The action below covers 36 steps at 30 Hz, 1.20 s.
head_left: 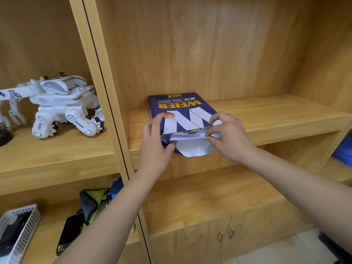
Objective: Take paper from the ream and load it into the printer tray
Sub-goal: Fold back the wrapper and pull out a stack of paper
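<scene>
I see one ream [182, 111] on the middle shelf [276, 113], and two hands. It is blue, with "WEIER copy paper" printed and its near end torn open. My left hand [154, 149] clasps the wrapper corner; right hand [228, 138] fingers [211, 135] pinch the white sheets [187, 137]. One toy robot [57, 105] stands left.

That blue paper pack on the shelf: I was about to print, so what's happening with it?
A person is working at the open near end of the blue ream lying on the wooden shelf. The left hand steadies the wrapper's left corner while the right hand pinches the white sheets showing at the opening. No paper is out yet, and no printer is in view.
</scene>
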{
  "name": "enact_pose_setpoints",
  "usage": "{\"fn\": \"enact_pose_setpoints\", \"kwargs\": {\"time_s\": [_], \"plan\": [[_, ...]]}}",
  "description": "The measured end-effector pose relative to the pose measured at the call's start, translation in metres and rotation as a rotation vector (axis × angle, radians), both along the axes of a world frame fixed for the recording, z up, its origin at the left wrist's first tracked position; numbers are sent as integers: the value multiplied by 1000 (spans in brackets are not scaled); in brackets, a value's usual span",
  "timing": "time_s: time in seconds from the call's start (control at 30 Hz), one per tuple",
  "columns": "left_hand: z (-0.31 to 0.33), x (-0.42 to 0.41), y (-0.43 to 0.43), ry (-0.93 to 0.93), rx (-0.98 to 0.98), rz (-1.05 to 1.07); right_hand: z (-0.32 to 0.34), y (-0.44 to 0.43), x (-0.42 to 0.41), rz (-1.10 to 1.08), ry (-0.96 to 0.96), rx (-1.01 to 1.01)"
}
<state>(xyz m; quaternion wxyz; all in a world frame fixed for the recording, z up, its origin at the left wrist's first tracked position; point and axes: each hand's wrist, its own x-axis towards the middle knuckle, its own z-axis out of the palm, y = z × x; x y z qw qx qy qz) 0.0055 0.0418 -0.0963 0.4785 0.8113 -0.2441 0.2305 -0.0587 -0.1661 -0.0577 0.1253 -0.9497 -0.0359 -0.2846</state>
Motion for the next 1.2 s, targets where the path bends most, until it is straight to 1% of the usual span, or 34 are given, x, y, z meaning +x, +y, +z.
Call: {"fn": "enact_pose_setpoints", "kwargs": {"time_s": [0.27, 0.47, 0.6, 0.73, 0.83, 0.93, 0.97, 1.0, 1.03, 1.07, 1.1, 1.13, 1.17, 1.2], "plan": [[-1, 3, 9, -24, 10, -67, -9, 8, -16, 1, -74, 60], [-2, 4, 6, -38, 49, -6, -16, 17, -45, 5, -116, 45], [0, 3, 4, -15, 35, -8, -20, 15, -71, -1, -117, 66], [0, 6, 5, 1, 38, -38, -25, 15, -95, -19, -160, 115], [-2, -3, 10, 57, -64, -126, -30, 17, -108, -35, -192, 158], [-13, -37, 24, 3, -204, -103, -38, 19, -120, -40, -228, 194], [-20, -53, 29, 15, -288, -100, -40, 19, -123, -47, -238, 198], [-27, -68, 33, 105, -408, -124, -44, 20, -126, -59, -245, 202], [-30, -82, 36, 284, -569, -181, -47, 21, -129, -70, -249, 206], [-30, -92, 37, 539, -743, -266, -51, 22, -132, -77, -253, 209], [-30, -97, 37, 820, -876, -376, -54, 24, -135, -81, -257, 210], [-30, -98, 37, 1056, -944, -485, -59, 26, -138, -85, -262, 213], [-28, -96, 36, 1202, -957, -586, -63, 29, -140, -89, -264, 223], [-27, -95, 36, 1254, -946, -665, -67, 31, -143, -94, -268, 237]]}}
